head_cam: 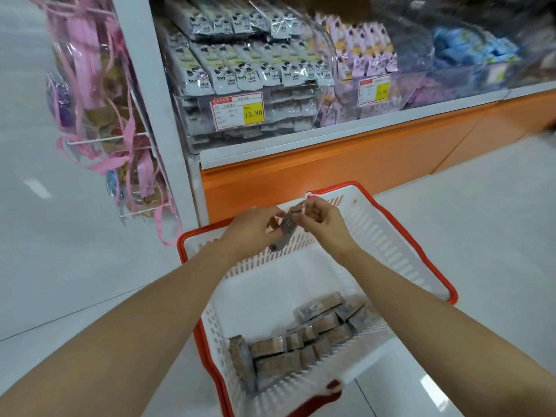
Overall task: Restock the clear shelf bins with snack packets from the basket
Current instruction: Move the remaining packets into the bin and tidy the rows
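Together, the left hand [255,227] and the right hand [322,218] grasp one small grey-brown snack packet [284,234], fingers curled round it from either side. It hangs tilted above the far end of the white basket [388,236] with the red rim, which stands on the pale floor [75,251]. More packets [301,341] of the same kind lie heaped in the basket's near corner. Beyond the basket, above the orange shelf base [346,164], a clear bin [195,121] packed with white packets carries a yellow price tag [237,111]. Just beside it, to the right, a second bin [346,94] holds purple packets. Ribbon-tied bags [96,85] hang at left.
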Tool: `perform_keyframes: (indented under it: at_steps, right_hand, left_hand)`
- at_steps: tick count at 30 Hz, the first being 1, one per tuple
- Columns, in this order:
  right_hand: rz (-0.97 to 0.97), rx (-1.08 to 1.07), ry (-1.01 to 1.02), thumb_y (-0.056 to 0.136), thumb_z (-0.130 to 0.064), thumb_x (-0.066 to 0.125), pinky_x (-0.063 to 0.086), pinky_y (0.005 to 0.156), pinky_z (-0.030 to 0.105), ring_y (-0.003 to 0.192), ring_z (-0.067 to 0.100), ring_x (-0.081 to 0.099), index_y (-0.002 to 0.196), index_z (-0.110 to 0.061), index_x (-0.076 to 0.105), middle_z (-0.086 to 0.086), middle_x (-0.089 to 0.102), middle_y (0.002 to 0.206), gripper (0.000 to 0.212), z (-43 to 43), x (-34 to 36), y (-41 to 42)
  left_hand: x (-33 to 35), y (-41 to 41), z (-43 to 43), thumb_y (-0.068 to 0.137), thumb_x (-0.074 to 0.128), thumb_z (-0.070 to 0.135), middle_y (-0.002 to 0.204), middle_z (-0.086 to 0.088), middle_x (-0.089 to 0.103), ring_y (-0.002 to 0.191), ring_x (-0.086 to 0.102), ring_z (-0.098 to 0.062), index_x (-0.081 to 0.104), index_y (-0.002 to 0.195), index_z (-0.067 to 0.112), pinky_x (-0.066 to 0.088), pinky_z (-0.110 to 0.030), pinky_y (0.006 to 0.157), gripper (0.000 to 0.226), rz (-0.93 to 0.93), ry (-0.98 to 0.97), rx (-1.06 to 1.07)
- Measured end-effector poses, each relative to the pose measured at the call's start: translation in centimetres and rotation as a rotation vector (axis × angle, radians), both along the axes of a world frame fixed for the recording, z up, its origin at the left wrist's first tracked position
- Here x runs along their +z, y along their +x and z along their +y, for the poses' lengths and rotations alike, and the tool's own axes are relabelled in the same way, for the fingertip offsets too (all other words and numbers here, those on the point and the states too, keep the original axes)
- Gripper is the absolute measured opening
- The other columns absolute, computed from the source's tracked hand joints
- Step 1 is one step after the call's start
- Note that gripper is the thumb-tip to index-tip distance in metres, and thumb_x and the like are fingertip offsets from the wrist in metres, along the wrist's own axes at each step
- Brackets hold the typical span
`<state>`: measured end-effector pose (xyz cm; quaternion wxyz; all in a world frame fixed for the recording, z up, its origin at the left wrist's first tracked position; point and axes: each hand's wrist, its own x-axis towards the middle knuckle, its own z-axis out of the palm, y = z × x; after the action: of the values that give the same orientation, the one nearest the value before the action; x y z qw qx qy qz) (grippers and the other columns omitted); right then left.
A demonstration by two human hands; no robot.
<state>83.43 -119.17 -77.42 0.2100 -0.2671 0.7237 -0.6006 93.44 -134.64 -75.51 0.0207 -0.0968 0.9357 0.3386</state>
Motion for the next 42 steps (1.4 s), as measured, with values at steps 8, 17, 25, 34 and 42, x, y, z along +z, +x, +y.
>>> perform_keyframes:
  at_steps: [8, 17, 25, 34, 42]
  right_hand:
    - [0.1, 0.016, 0.016, 0.082, -0.019, 0.077, 0.051, 0.079, 0.028, 0.088, 0.013, 0.06, 0.126, -0.016, 0.053, 0.006, 0.064, 0.103, 0.05, 1.1, 2.5, 0.3]
    - [0.397, 0.068, 0.038, 0.085, -0.018, 0.073, 0.048, 0.077, 0.028, 0.092, 0.016, 0.058, 0.115, -0.015, 0.053, 0.0, 0.062, 0.105, 0.037, 1.4, 6.1, 1.4]
    - [0.492, -0.018, -0.111, 0.083, -0.007, 0.074, 0.049, 0.073, 0.033, 0.077, 0.019, 0.054, 0.105, -0.014, 0.059, 0.009, 0.061, 0.09, 0.027, 0.8, 12.0, 1.1]
    - [0.657, 0.021, -0.107, 0.087, -0.013, 0.07, 0.044, 0.069, 0.022, 0.076, 0.009, 0.048, 0.103, -0.015, 0.06, 0.005, 0.054, 0.089, 0.019, -5.5, 21.6, -1.3]
    - [0.785, 0.116, 0.056, 0.085, -0.03, 0.069, 0.05, 0.067, 0.038, 0.066, 0.011, 0.051, 0.098, -0.025, 0.062, -0.003, 0.054, 0.075, 0.015, -15.8, 23.3, -2.6]
  left_hand:
    - [2.1, -0.3, -0.1, 0.102, 0.048, 0.028, 0.12, -0.002, 0.064, 0.104, 0.06, -0.02, 0.058, 0.126, 0.014, 0.049, -0.04, 0.091, 0.029, 0.063, 0.358, 0.202]
    - [6.3, -0.3, 0.8, 0.102, 0.048, 0.02, 0.12, 0.001, 0.064, 0.106, 0.059, -0.016, 0.062, 0.122, 0.011, 0.047, -0.031, 0.091, 0.026, 0.318, 0.442, 0.242]
    - [10.0, 0.3, 0.9, 0.098, 0.054, 0.031, 0.092, 0.009, 0.068, 0.085, 0.061, -0.007, 0.069, 0.103, 0.017, 0.048, -0.025, 0.074, 0.021, 0.598, 0.292, 0.324]
    - [13.3, 3.4, -3.2, 0.084, 0.056, 0.019, 0.147, -0.01, 0.043, 0.142, 0.029, -0.028, 0.047, 0.139, 0.009, 0.017, -0.044, 0.119, 0.056, 0.652, -0.707, 0.474]
    - [13.1, 5.0, -5.0, 0.091, 0.055, 0.029, 0.164, -0.008, 0.007, 0.152, 0.0, -0.025, 0.009, 0.156, 0.01, 0.002, -0.045, 0.123, 0.081, 0.264, -0.878, 0.378]
